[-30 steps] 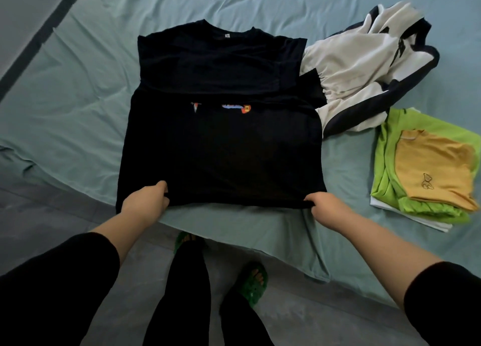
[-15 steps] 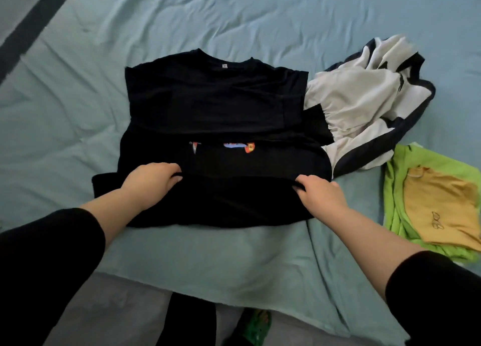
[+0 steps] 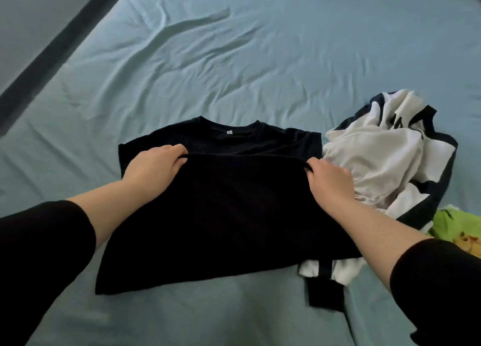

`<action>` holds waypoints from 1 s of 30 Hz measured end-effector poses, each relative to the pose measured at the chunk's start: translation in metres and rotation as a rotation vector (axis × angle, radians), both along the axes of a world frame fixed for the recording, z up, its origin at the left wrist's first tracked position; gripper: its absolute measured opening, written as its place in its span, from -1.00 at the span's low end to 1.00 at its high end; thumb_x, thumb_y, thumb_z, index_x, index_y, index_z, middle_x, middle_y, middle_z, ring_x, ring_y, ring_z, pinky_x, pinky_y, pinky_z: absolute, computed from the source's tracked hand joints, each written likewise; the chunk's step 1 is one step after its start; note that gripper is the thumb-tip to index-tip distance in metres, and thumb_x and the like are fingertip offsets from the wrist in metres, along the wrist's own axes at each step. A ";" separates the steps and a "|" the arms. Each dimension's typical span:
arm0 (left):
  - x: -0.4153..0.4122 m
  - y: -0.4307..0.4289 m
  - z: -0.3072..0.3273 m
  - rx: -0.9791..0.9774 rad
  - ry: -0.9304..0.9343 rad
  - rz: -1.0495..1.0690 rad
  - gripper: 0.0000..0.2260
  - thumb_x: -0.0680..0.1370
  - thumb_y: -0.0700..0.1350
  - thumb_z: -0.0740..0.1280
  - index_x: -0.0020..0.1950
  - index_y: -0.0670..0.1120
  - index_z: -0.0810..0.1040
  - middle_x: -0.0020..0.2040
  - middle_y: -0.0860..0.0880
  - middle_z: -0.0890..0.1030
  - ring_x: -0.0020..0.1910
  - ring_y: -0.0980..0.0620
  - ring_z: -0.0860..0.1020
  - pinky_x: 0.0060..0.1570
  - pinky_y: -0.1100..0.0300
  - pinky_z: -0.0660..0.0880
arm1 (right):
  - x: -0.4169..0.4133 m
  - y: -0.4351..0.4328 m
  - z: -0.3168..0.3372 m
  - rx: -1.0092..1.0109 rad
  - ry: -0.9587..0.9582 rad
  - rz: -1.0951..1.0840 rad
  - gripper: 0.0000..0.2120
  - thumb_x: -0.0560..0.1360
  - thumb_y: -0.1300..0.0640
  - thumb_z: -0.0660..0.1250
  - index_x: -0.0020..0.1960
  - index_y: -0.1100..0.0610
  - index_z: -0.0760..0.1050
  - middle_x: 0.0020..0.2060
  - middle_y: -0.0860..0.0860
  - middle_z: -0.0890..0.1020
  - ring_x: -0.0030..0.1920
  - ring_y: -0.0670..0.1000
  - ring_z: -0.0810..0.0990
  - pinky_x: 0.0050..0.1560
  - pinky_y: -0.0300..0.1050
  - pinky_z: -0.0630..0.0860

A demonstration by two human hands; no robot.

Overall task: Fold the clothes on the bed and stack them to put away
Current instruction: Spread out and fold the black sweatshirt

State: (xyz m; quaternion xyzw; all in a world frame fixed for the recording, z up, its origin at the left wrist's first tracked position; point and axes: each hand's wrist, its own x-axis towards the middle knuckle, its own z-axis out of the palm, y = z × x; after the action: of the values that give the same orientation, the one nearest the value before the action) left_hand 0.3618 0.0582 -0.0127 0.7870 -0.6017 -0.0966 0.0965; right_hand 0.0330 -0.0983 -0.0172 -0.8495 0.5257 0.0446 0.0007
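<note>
Currently, the black T-shirt (image 3: 221,215) is laid on the bed (image 3: 234,59) in front of the person, collar on the far side, with its lower portion doubled upward over the chest. The leading edge of the doubled layer is held at both ends: the left hand (image 3: 153,168) grips the left end and the right hand (image 3: 330,181) grips the right end. On each hand the fingers (image 3: 179,153) are curled over the fabric edge and clamped on it; how the thumbs lie beneath the cloth cannot be told. A grip at both ends is judged to be used so that the edge is kept taut and straight and is laid parallel to the shoulder line. The edge is held short of the collar, so the neckband and its small label (image 3: 229,131) are left exposed. The step in hand is judged to be the bottom-to-top fold; the edge is not yet set down and released. A crumpled white and dark garment (image 3: 377,163) lies just beside the shirt on the right, touching it, and part of it shows from under the shirt's near right corner. It is judged that this overlap could drag the unfolded garment along when the shirt is lifted, so the two should be separated first. A green garment (image 3: 453,223) with a yellow piece (image 3: 466,241) on it is seen at the right edge, cut off by the frame; it is judged to be the stack onto which the shirt is to be placed.
</note>
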 end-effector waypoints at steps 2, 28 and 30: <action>0.009 -0.014 -0.010 0.006 0.006 0.031 -0.80 0.64 0.05 0.12 0.14 0.04 0.48 -0.02 0.02 0.59 -0.09 -0.07 0.56 -0.12 0.02 0.48 | 0.011 -0.017 -0.011 -0.006 -0.004 -0.019 -0.83 0.60 0.09 0.10 0.07 0.08 0.44 -0.09 0.02 0.56 -0.03 0.15 0.54 -0.07 0.01 0.29; 0.028 -0.045 -0.053 0.324 -0.323 0.274 -0.43 0.60 0.26 -0.05 0.54 0.20 -0.22 0.57 -0.07 -0.07 0.55 -0.10 -0.11 0.42 -0.22 -0.23 | 0.077 -0.056 -0.053 0.011 0.107 0.143 -0.38 0.61 -0.13 -0.01 0.56 0.00 -0.18 0.57 0.01 -0.10 0.56 -0.01 -0.16 0.46 0.17 -0.29; -0.008 -0.025 -0.073 0.240 -0.261 0.133 -0.41 0.55 0.36 -0.17 0.51 0.26 -0.32 0.59 -0.04 -0.14 0.56 -0.12 -0.17 0.40 -0.25 -0.29 | 0.090 -0.012 -0.067 0.099 0.050 0.281 -0.38 0.58 -0.23 -0.17 0.56 -0.03 -0.21 0.56 -0.03 -0.13 0.55 -0.03 -0.18 0.44 0.14 -0.36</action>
State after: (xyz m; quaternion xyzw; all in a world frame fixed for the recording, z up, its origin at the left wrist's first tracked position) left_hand 0.3537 0.0331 -0.0857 0.8368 -0.5398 -0.0580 -0.0708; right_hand 0.1228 -0.1101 -0.0843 -0.9122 0.3987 0.0913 0.0233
